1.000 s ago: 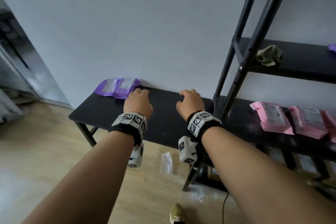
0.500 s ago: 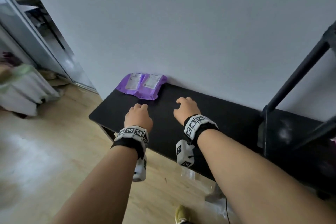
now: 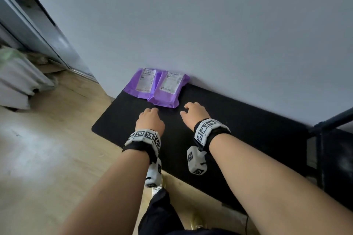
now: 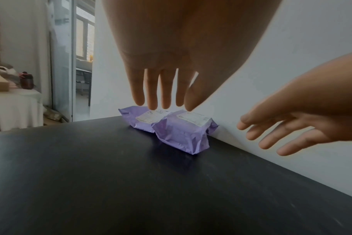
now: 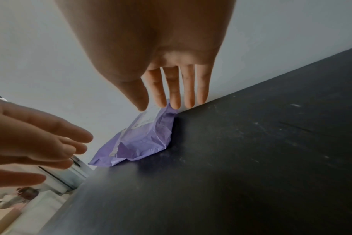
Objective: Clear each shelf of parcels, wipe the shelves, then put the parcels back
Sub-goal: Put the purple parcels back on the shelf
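Hands are held palm-down over the black counter, both forearms stretched forward from the lower edge of the head view. The left hand hovers with its fingers straight and slightly spread, nothing held; their tips are seen just above and short of the two purple parcels. The right hand is likewise spread and empty, its fingers pointing toward the wall, just beside the right-hand parcel's near corner.

The parcels lie flat, side by side and touching, white labels up, pushed against the wall at the counter's far left end. The counter's dark top is marked by faint scuffs in the right wrist view. A wooden floor is seen to the left, with a glass door frame beyond it, and a black shelf post stands at the right.

The counter's left rounded corner falls just left of the left hand. Bare counter extends to the right of the right hand as far as the shelf post.
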Demonstrator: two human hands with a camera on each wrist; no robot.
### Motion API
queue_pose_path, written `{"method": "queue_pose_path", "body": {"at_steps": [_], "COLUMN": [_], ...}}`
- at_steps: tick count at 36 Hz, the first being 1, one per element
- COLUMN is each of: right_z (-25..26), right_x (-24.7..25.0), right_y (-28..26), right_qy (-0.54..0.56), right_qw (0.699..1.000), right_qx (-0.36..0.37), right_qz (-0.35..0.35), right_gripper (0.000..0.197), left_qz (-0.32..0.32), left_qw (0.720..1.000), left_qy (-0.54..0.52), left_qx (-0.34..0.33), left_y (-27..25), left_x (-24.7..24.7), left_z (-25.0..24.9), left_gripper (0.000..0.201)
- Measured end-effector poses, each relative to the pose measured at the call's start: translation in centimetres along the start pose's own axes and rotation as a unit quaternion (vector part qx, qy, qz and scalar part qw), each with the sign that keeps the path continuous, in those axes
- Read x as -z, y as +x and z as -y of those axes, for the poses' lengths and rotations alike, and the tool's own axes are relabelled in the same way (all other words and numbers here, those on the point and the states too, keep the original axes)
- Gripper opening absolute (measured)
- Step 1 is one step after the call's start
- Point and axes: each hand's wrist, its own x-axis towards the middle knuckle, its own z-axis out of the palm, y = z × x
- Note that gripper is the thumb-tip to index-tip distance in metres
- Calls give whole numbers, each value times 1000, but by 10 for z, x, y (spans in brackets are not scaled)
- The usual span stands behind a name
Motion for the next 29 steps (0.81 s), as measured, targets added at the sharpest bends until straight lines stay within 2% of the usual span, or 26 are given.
{"method": "queue_pose_path", "body": {"at_steps": [11, 15, 22, 29], "right_z": [37, 43, 42, 35], "right_x": [-20, -32, -41, -38], "right_y": [90, 106, 113, 99], "right_qy": [35, 60, 81, 115], "right_qw": [995, 990, 981, 977], "right_qx": [-91, -125, -160, -155], "right_qz": [21, 41, 70, 95], "right_gripper": [38, 30, 27, 19], "left_qz": [81, 131, 146, 153], "left_qw": [996, 990, 989, 988], "left_qy": [32, 42, 3, -10], "left_qx": [-34, -22, -15, -1], "left_y": [120, 148, 170, 155], "left_x": [10, 5, 0, -3], "left_z": [16, 16, 22, 23], "left_gripper": [43, 33, 29, 17]}}
